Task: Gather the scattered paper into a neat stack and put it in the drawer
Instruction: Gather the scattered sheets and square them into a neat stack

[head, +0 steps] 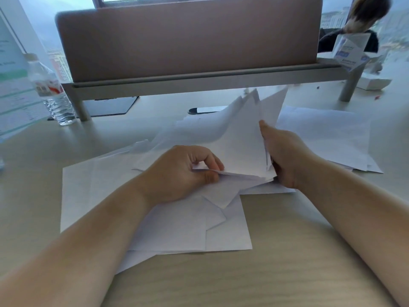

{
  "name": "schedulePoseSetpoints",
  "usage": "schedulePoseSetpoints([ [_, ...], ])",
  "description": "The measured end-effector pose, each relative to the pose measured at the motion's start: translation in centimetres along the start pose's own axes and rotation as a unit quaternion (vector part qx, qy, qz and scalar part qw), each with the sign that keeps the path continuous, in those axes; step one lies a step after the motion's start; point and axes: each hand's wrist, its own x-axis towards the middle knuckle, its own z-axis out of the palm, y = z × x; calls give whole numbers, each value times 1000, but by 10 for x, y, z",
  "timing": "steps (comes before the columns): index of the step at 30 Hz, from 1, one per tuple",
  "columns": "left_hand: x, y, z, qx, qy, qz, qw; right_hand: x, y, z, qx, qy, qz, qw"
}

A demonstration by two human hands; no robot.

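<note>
A loose bunch of white paper sheets (239, 138) is lifted at a tilt above the desk, its corners fanned out unevenly. My left hand (183, 171) pinches the bunch's near edge between thumb and fingers. My right hand (285, 158) grips its right edge, thumb on top. More white sheets (177, 227) lie flat and overlapping under my hands. Another few sheets (327, 138) lie flat to the right. No drawer is in view.
A pinkish divider panel (188, 41) on a grey rail with legs crosses the back of the pale wooden desk (243, 282). A water bottle (52, 91) stands at left beside printed documents. A dark pad (108, 106) and a phone (205, 110) lie under the rail. Another person sits back right with small boxes.
</note>
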Motion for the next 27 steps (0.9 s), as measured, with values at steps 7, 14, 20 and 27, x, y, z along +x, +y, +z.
schedulePoseSetpoints([
  [7,-1,8,0,-21,-74,-21,997,0,-3,-2,-19,-50,17,998],
  [14,3,1,-26,16,96,-147,984,2,0,-3,-98,-14,10,995],
  [20,-3,-36,-65,71,299,-377,874,8,0,-6,-16,11,-9,1000],
  [27,2,-39,-74,-261,288,-376,841,7,-3,-9,28,15,-8,999],
])
